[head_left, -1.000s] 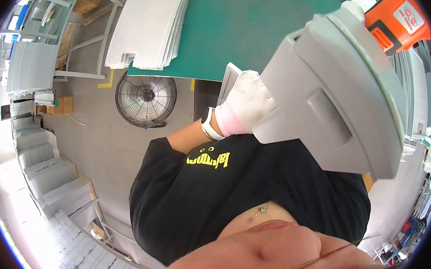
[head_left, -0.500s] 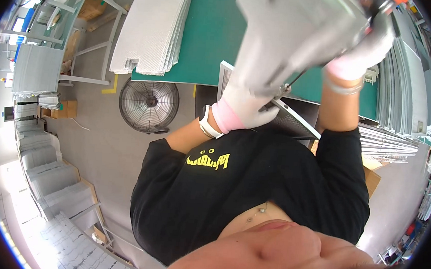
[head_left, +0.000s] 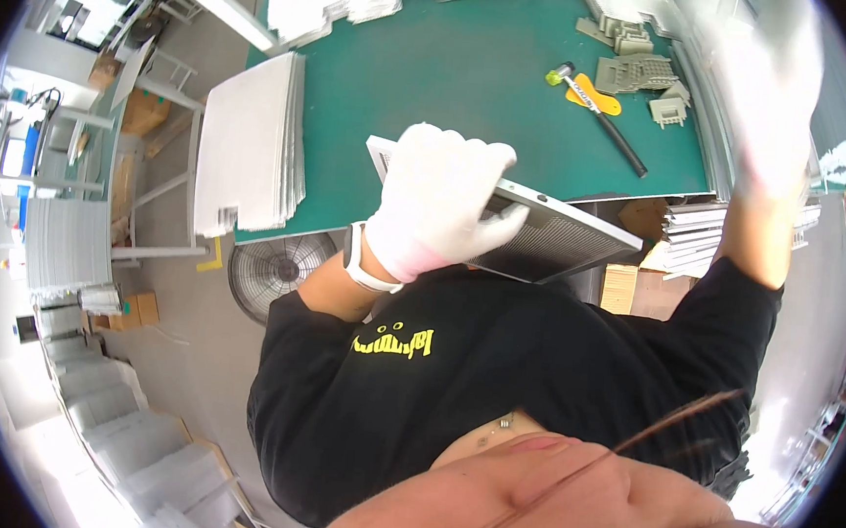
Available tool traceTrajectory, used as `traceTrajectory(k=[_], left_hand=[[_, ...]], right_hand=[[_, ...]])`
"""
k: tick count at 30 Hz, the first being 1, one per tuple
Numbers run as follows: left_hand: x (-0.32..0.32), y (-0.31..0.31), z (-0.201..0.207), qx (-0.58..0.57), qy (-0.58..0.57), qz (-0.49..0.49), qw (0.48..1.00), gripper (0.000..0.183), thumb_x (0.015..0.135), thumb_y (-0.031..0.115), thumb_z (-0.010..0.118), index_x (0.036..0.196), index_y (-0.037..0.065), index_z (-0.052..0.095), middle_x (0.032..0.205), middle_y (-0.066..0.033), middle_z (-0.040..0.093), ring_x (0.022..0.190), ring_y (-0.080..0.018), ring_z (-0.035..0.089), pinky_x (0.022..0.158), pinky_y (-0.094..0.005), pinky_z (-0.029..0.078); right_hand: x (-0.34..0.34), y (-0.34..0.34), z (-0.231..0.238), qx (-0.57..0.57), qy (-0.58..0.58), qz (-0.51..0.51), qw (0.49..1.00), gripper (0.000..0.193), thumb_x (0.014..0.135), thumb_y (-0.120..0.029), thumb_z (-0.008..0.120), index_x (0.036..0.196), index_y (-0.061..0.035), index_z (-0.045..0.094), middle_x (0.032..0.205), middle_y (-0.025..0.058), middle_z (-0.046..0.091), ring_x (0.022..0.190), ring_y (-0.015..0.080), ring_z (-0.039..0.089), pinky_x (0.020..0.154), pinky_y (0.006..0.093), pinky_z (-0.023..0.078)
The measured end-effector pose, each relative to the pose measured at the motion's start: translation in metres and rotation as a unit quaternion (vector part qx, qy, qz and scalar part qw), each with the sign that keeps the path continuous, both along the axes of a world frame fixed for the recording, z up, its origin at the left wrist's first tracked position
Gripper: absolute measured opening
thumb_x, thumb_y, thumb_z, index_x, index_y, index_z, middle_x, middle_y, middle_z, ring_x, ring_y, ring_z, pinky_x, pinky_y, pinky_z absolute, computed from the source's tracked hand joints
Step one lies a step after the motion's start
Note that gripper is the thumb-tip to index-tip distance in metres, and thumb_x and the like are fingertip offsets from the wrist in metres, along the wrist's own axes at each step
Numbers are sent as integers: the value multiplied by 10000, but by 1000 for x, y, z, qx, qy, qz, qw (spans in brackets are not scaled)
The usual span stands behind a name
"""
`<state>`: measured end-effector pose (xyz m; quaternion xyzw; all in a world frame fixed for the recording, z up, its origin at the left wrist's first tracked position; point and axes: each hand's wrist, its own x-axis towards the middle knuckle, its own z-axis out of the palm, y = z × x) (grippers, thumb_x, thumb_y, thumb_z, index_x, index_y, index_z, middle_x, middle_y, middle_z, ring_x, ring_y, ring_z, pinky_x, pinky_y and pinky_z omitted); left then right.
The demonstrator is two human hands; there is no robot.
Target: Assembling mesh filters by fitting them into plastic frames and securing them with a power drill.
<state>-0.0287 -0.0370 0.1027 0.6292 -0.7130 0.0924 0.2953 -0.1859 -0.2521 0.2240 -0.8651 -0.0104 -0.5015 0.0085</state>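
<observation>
My left hand (head_left: 437,196), in a white glove, grips the edge of a framed mesh panel (head_left: 552,239). The panel is tilted, between the near edge of the green table (head_left: 447,60) and my body. Raised at the far right, my right hand (head_left: 769,82), gloved too, is smeared by motion; its fingers and anything in them cannot be made out. It is nearest to the upright grey sheets at the table's right side. A mallet (head_left: 604,130) with a black handle lies on the table, across a flat orange-yellow piece (head_left: 597,95).
Stacked white mesh sheets (head_left: 250,144) lie at the table's left, with further stacks at its far edge. Grey plastic parts (head_left: 637,75) lie at the right. A floor fan (head_left: 281,264) stands below the left edge. Metal strips (head_left: 695,234) and a cardboard box (head_left: 620,288) are near my right elbow.
The large grey tool seen over the panel is gone from view. My right hand has moved right, away from the panel. More of the table and the mallet now show.
</observation>
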Motion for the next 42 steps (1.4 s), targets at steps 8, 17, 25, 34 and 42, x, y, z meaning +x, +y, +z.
traceTrajectory(k=[8, 17, 25, 34, 42], left_hand=[[12, -9, -17, -103, -89, 16, 990, 320, 594, 203, 775, 854, 103, 618, 831, -69, 600, 710, -276, 580, 677, -415, 429], [195, 173, -114, 352, -60, 665, 656, 918, 848, 659, 601, 1481, 15, 433, 1507, -261, 411, 1274, -426, 528, 1099, -508, 404], [212, 161, -83, 316, 101, 566, 755, 935, 834, 649, 657, 1443, -35, 468, 1400, -319, 514, 1313, -415, 516, 1097, -461, 416], [154, 210, 45, -42, 401, 381, 832, 619, 948, 444, 658, 1361, -10, 580, 1328, -146, 624, 1200, -227, 598, 1050, -392, 456], [17, 71, -85, 329, 141, 240, 902, 834, 816, 580, 703, 1413, 32, 504, 1486, -234, 466, 1137, -413, 633, 987, -453, 505]], right_hand=[[-121, 29, -125, 368, 398, -61, 838, 735, 829, -25, 665, 1518, -61, 412, 945, 167, 695, 759, 263, 687, 723, 371, 555], [-276, -75, -118, 520, -238, -201, 795, 494, 1051, -183, 505, 1460, 83, 431, 1361, 129, 557, 1240, 169, 516, 1121, 301, 355], [-433, -252, -179, 184, 315, -616, 698, 409, 1009, -270, 532, 1365, -74, 581, 1141, 228, 686, 933, 386, 686, 830, 416, 526], [-170, -43, -139, 303, 166, -492, 799, 396, 984, -194, 607, 1366, -89, 624, 850, 136, 686, 704, 199, 639, 714, 321, 530], [17, 42, -224, 232, 85, -60, 967, 426, 816, -84, 702, 1241, -85, 667, 1196, 146, 649, 1136, 365, 590, 1004, 472, 450]])
